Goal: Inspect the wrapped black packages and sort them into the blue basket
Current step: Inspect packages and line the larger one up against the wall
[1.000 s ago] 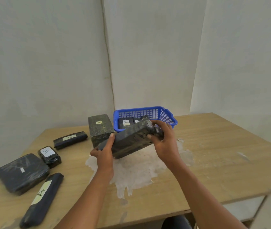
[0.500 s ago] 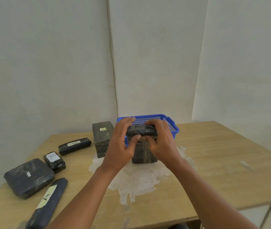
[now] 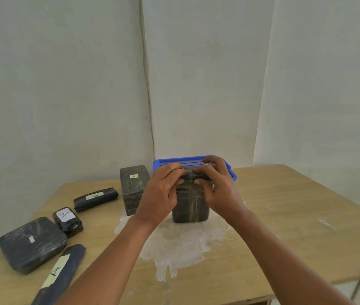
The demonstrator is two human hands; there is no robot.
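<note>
Both hands raised, left hand (image 3: 160,194) and right hand (image 3: 218,190) fingers pinching upright package (image 3: 191,208) top

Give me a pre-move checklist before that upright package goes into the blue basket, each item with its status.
1. Both hands on the package: ok. Left hand and right hand pinch the top of the upright package.
2. Package supported: ok, its base stands on the white patch.
3. Basket close by: ok, blue basket sits directly behind it.
4. Room inside basket: cannot tell, the hands hide its interior.
5. Label checked: cannot tell, none shows on this package.
6. Neighbour clear: ok, the standing block is apart, to the left.
</note>
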